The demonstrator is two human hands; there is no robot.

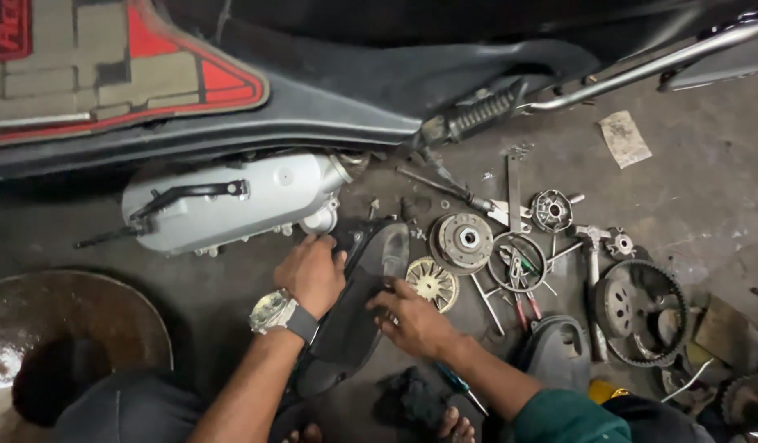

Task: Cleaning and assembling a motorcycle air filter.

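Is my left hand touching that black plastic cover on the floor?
Touching. The head view shows the left hand resting flat on the black plastic cover, fingers overlapping its upper edge with no gap.

A grimy concrete floor (707, 189) carries everything. On it lie a clutch drum (462, 241), a toothed belt (641, 313), a paper scrap (624, 138) and a hammer (593, 271).

Single head-worn view, looking steeply down, close over workshop floor (707, 180), scooter underside (330, 107) along top

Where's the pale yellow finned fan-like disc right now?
In the head view, the pale yellow finned disc lies on the floor just right of centre, directly above the right hand and below-left of the round grey clutch assembly.
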